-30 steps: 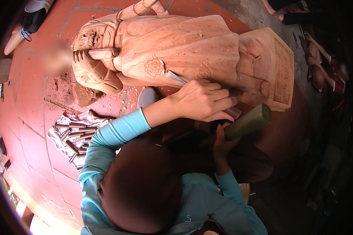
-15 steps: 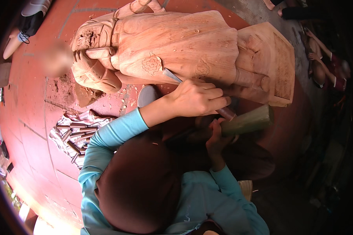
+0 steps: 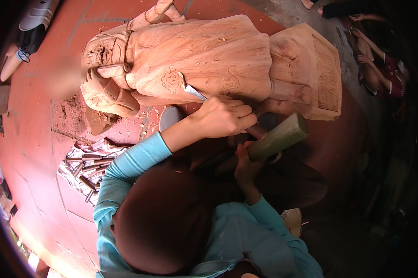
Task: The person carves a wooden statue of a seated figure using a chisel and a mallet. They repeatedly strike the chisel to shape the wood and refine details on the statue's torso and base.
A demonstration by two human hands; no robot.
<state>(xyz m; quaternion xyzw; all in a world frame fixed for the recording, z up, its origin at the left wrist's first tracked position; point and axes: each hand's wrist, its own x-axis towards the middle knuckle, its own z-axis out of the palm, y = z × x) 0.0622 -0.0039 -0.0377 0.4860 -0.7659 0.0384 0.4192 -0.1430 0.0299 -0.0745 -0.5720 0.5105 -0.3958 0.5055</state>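
Note:
A carved wooden statue [image 3: 199, 51] of a robed figure lies on its side across the far part of the view. My left hand [image 3: 227, 116] is closed around a chisel [image 3: 195, 91]. Its metal blade meets the robe beside a swirled flower motif [image 3: 172, 80], and a second, fainter motif [image 3: 231, 80] lies to the right. Behind the fist the chisel's brown handle [image 3: 255, 130] slants toward my right hand [image 3: 247, 167]. That hand grips a thick green mallet [image 3: 280, 136], whose head is close by the handle's end; whether they touch I cannot tell.
On the left, several brown-handled tools [image 3: 89, 169] lie on a striped cloth [image 3: 70, 172]. A wood block [image 3: 97, 123] sits under the statue's head. Shavings dot the red tiled floor [image 3: 37, 139]. Another person [image 3: 371, 60] is at the far right, and a grey shoe [image 3: 35, 16] shows at top left.
The mallet has swung a little up and left, closer to the chisel's handle. The blade stays beside the flower motif. The whole view has shifted slightly.

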